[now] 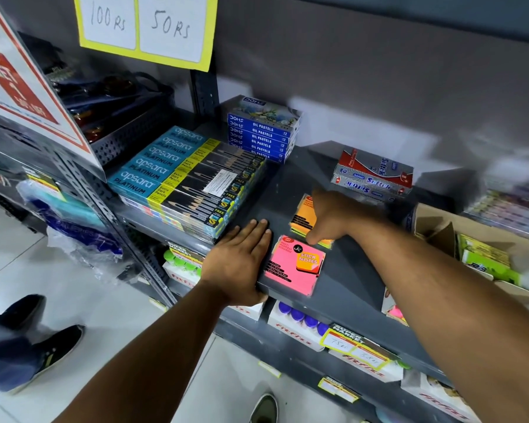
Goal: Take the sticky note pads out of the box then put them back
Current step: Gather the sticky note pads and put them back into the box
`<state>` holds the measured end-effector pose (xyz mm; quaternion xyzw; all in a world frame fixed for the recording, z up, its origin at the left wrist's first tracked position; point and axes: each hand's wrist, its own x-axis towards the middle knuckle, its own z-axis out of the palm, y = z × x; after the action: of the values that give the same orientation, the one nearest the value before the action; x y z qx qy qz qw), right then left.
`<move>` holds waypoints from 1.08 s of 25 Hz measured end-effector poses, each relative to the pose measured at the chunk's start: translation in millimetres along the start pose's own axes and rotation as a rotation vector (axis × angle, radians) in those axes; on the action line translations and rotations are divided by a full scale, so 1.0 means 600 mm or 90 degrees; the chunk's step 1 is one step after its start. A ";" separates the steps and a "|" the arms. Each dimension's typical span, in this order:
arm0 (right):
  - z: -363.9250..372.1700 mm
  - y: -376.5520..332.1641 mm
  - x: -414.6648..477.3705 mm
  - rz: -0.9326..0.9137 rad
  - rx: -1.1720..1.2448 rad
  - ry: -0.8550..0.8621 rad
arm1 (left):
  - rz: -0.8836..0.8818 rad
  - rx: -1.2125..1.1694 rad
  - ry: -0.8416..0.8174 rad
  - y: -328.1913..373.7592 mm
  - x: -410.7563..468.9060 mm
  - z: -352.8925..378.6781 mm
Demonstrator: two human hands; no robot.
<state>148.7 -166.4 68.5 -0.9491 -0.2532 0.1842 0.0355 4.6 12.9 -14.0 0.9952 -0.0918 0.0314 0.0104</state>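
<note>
A pink sticky note pad lies flat near the front edge of the grey shelf. Just behind it sits an orange pad on top of a small stack with yellow and green edges. My right hand reaches over this stack, fingers curled down on its right front corner. My left hand rests flat on the shelf, fingers together, touching the pink pad's left side. An open cardboard box at the right holds green pads.
Pencil boxes are stacked at the left, oil pastel boxes behind them, and a red and silver carton at the back. Bottle cartons fill the lower shelf. Another person's shoes stand on the floor at the left.
</note>
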 end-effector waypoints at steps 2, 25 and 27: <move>0.001 0.001 -0.003 0.012 0.021 0.007 | 0.000 -0.001 0.002 0.000 0.000 -0.001; 0.043 -0.100 -0.123 -0.046 -0.075 0.024 | 0.005 -0.006 0.018 -0.001 -0.002 0.000; 0.046 -0.099 -0.122 -0.046 -0.072 0.019 | 0.006 -0.006 0.023 -0.001 -0.002 0.001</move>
<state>51.8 -151.5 76.4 -0.9425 -0.2965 0.1538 -0.0079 3.7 13.9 -14.9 0.9940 -0.0966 0.0492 0.0164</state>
